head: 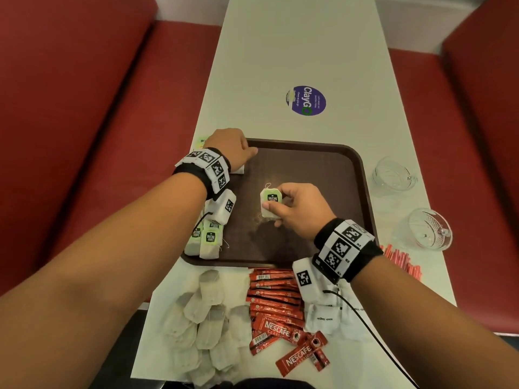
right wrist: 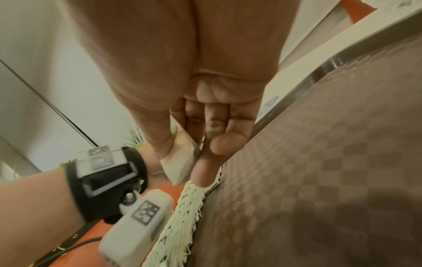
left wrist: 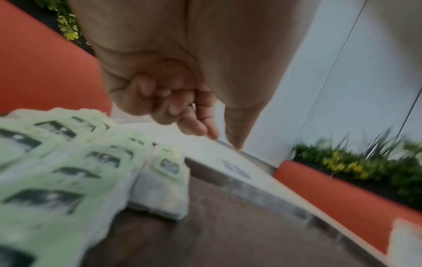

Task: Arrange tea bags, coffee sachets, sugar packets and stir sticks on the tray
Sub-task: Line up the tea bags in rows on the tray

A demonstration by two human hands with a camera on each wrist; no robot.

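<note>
Your right hand [head: 295,209] pinches one tea bag [head: 270,202] mid-frame over the tray [head: 323,164], ready to extend the row [head: 206,237] at left; left hand's [head: 230,148] grip: curled, empty.

White table [head: 280,51], brown tray [head: 362,175], loose sachets [head: 276,301] (near edge), two glass cups [head: 393,175]

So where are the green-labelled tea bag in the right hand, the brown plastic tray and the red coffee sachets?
Green-labelled tea bag [head: 270,203]: head view, its paper body.
Brown plastic tray [head: 331,175]: head view, bare floor.
Red coffee sachets [head: 273,300]: head view, mid-pile.
</note>
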